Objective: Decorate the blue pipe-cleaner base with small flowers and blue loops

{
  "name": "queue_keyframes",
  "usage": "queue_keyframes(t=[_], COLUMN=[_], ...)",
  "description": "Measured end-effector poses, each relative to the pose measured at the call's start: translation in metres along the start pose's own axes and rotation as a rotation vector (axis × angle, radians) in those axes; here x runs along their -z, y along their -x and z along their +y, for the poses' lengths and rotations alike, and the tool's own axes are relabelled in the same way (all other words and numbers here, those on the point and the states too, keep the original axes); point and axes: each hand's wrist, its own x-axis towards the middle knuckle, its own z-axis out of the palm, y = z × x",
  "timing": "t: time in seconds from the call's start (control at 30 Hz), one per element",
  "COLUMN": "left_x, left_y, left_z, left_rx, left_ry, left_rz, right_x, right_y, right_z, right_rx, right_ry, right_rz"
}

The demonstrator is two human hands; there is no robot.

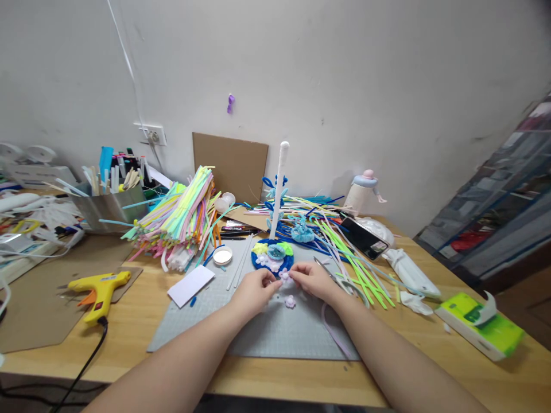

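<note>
A hobby craft workbench: the left hand (253,290) and right hand (316,280) pinch a lilac pipe-cleaner flower (284,276) over a grey cutting mat (262,332), a yellow glue gun (101,287) lies well left of them, and heaps of coloured pipe cleaners (183,213) and a tin of pens (107,207) stand beyond.

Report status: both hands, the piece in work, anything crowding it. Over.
Left hand and right hand both pinching small lilac flower over grey mat. Second flower loose on mat beside it. Blue disc close behind; scissors by right hand.
</note>
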Motion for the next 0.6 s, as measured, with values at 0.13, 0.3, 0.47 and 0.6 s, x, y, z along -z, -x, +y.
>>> queue_keyframes(t=[0.13, 0.3, 0.47, 0.6], left_x=[0.001, 0.006, 0.009, 0.010], left_y=[0.000, 0.002, 0.003, 0.004], left_z=[-0.002, -0.004, -0.004, 0.001], left_rx=[-0.025, 0.020, 0.015, 0.025], left_ry=[-0.007, -0.097, -0.171, -0.216], left_rz=[0.001, -0.050, -0.070, -0.066], right_x=[-0.004, 0.009, 0.014, 0.012], right_y=[0.009, 0.011, 0.013, 0.014], right_z=[-0.008, -0.008, -0.005, -0.005], right_rx=[0.166, 0.174, 0.173, 0.136], right_ry=[0.090, 0.275, 0.381, 0.352], right_rz=[-0.110, -0.239, -0.336, -0.375])
